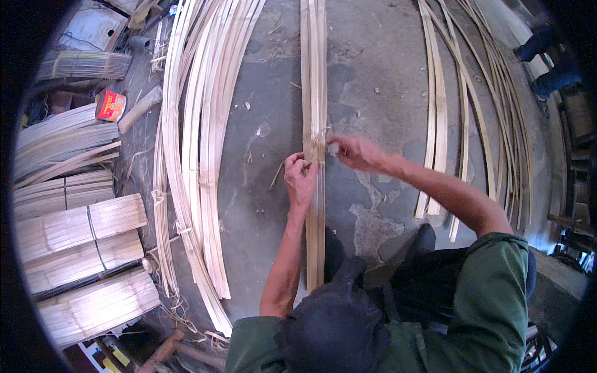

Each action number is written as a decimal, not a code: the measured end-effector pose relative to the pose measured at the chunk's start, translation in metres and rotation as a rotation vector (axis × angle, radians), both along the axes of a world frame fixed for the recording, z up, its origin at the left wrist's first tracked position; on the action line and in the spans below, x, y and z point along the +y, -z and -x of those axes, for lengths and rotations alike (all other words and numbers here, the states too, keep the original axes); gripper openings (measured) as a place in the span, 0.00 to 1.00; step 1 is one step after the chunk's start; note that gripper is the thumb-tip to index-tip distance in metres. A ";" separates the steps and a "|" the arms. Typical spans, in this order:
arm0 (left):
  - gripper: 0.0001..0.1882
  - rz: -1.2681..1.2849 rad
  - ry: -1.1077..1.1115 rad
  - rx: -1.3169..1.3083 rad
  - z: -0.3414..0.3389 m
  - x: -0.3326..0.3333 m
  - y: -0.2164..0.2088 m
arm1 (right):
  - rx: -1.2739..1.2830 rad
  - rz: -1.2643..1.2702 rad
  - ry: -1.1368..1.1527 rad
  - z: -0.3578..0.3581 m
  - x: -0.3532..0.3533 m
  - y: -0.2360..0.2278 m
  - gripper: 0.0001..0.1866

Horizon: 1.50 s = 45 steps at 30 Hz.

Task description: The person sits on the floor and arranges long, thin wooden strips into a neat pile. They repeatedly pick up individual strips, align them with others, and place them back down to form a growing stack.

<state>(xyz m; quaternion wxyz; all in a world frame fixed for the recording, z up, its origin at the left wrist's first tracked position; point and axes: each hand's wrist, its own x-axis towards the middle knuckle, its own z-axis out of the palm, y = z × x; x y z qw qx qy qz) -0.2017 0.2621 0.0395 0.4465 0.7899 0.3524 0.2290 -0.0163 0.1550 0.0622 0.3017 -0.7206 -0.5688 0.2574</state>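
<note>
A long bundle of pale bamboo strips [316, 74] runs lengthwise in front of me, its near end close to my body. At the bundle's left edge, my left hand [300, 180] is closed, with thumb and fingers pinched on a thin tie strip that crosses the bundle. A loose thin strip [274, 178] trails to the left of that hand. My right hand [356, 153] is just right of the bundle, its fingers pinched together. A thin curl of tie strip [324, 131] shows beside its fingertips; what exactly it grips is too small to make out.
More long strips [211, 124] lie on the floor to the left, and others [438, 118] to the right. Tied stacks of slats [93, 304] are at the lower left, near a red tin [111, 105] and a wooden rod [140, 110]. A person's legs [550, 78] show far right.
</note>
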 end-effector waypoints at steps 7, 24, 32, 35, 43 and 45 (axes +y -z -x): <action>0.06 0.201 0.009 -0.090 0.008 -0.001 0.000 | 0.429 0.044 0.052 0.045 0.005 0.015 0.16; 0.10 0.217 -0.221 -0.313 0.009 -0.017 0.032 | -0.097 -0.147 -0.415 0.046 0.025 -0.043 0.07; 0.27 1.072 -0.663 -0.854 0.009 -0.009 0.038 | -0.639 -0.153 0.045 -0.009 0.033 -0.050 0.17; 0.32 1.222 -0.662 -0.868 0.017 -0.005 0.032 | -0.355 -0.046 0.160 -0.014 0.026 -0.039 0.25; 0.32 1.205 -0.645 -0.800 0.021 -0.007 0.024 | 0.008 0.338 0.128 0.049 -0.012 0.011 0.20; 0.29 1.207 -0.661 -0.790 0.024 -0.007 0.026 | 0.069 0.528 0.093 0.055 -0.012 0.012 0.18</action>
